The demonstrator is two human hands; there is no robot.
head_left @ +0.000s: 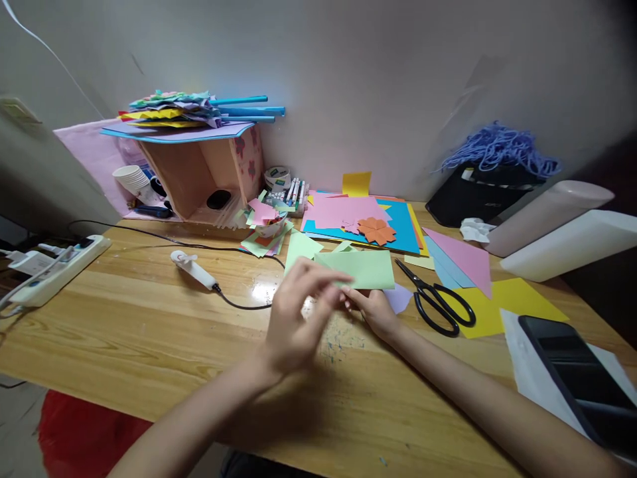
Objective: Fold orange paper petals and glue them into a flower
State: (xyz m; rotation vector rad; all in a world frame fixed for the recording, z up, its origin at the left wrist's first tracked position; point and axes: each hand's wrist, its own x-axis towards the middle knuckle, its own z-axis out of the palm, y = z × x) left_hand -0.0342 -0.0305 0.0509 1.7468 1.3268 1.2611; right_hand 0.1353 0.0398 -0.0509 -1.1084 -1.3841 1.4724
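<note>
A pale green sheet of paper [368,269], its surface bent up towards me, is pinched at its lower edge by my right hand [375,313]. My left hand [298,315] hovers in front of the sheet's left end, slightly blurred. Its thumb and index finger are curved with a gap between them, and nothing shows in it. Just right of the paper lie black-handled scissors [435,299], and a lilac paper piece [398,297] is partly under my right hand. Behind my left hand is another pale green paper [301,247].
An orange paper flower [377,231] rests on stacked coloured sheets [318,226]. At left are a glue gun [193,269] with a trailing cord, a power strip [62,269] and a cardboard box [199,172]. A phone [572,378] and yellow paper [517,305] lie at right.
</note>
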